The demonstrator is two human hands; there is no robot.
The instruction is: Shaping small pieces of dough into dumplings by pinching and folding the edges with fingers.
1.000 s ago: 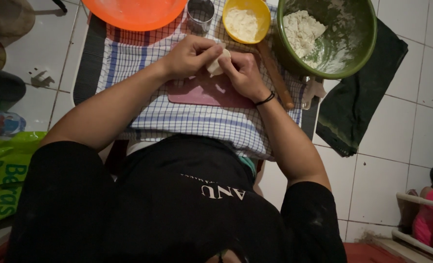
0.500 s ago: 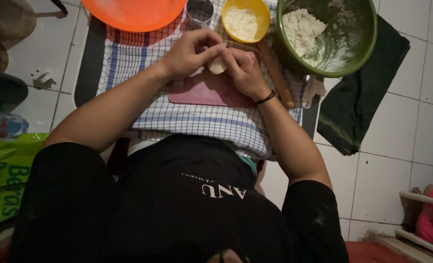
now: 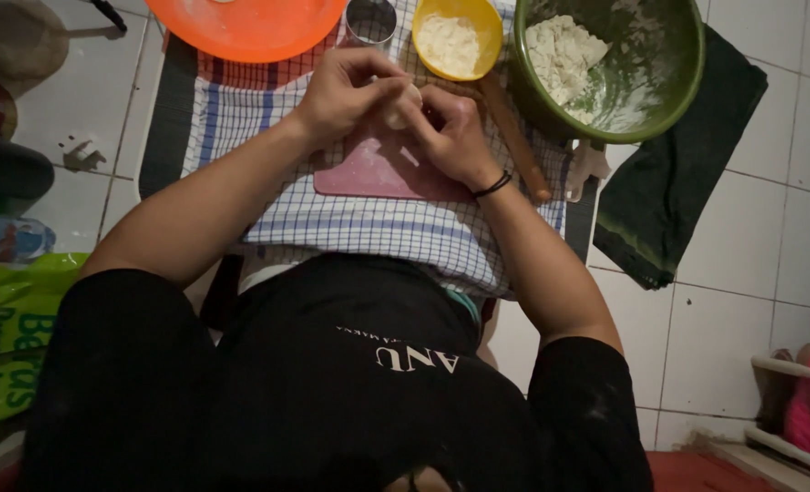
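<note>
My left hand (image 3: 341, 91) and my right hand (image 3: 451, 132) meet over a pink cutting board (image 3: 378, 169) that lies on a blue-and-white checked cloth (image 3: 378, 228). Both hands pinch one small pale piece of dough (image 3: 403, 102) between their fingertips, which hide most of it. My right wrist wears a dark band. A wooden rolling pin (image 3: 516, 138) lies just right of my right hand.
Beyond the hands stand a green bowl (image 3: 669, 73) with a lump of dough, a small yellow bowl (image 3: 457, 36) of flour, a metal ring cutter (image 3: 370, 18) and an orange basin (image 3: 246, 23). A dark green cloth (image 3: 678, 182) lies on the white tiled floor at right.
The dough piece has shifted slightly away from me, towards the bowls, and my fingers have closed tighter around it. My arms have hardly moved.
</note>
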